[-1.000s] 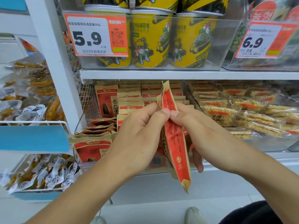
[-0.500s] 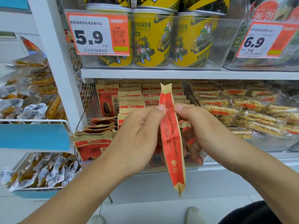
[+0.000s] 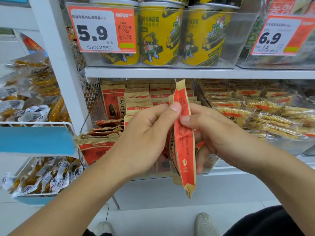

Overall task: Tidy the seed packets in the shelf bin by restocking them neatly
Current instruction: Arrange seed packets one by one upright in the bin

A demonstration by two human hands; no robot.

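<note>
Packets fill the shelf bin (image 3: pixel 88 160), standing in rows at its back and lying loose in a heap at its left front. In front of the bin I see my left hand (image 3: pixel 146 138) and right hand (image 3: pixel 219 133) holding one red seed packet (image 3: pixel 185 142) edge-on and upright; the fingers of both pinch it from either side near its top. The packet and my hands hide the bin's middle. Above the bin stand yellow tubs (image 3: pixel 160 34) behind a 5.9 price tag (image 3: pixel 102 29). Right of the bin lie clear-wrapped bars (image 3: pixel 265 116).
</note>
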